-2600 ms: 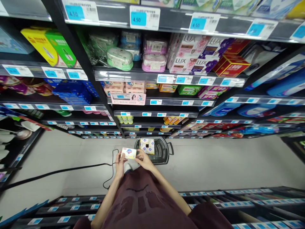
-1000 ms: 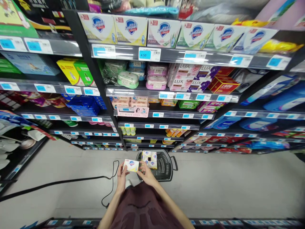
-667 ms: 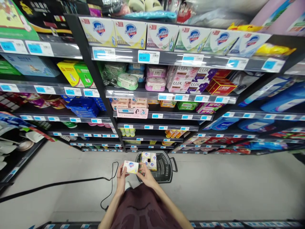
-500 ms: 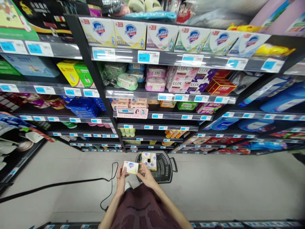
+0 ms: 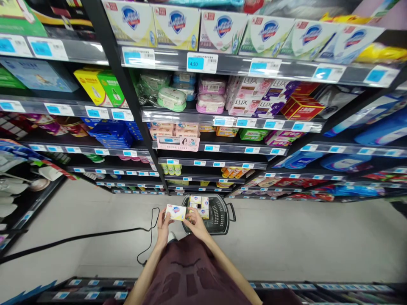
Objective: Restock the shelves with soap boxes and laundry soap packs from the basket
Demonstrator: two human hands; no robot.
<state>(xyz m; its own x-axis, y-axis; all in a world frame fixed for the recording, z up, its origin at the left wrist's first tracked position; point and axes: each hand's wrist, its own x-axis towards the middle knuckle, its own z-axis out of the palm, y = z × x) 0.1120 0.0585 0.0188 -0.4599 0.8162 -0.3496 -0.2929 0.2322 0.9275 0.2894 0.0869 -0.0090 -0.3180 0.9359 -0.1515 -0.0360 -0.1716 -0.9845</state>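
Between my two hands is a white and yellow Safeguard soap box (image 5: 176, 212), its printed front facing up. My left hand (image 5: 164, 224) is closed on the box's left end, thumb over the front. At the right end, the fingers of my right hand (image 5: 193, 222) grip it. Below and to the right, a dark shopping basket (image 5: 219, 214) stands on the floor, with several similar soap boxes (image 5: 204, 202) in its left part. My right hand partly hides the basket's near left side.
Shelves rise in front of me, with a row of Safeguard boxes (image 5: 176, 26) on the upper one and LUX soap packs (image 5: 244, 96) below. A black cable (image 5: 95, 235) runs across the floor at left. Another shelf (image 5: 104, 284) lies close behind me.
The camera view has shifted, so the upper shelf looks larger and nearer the top. Both hands still hold the soap box in front of me, tilted slightly differently.
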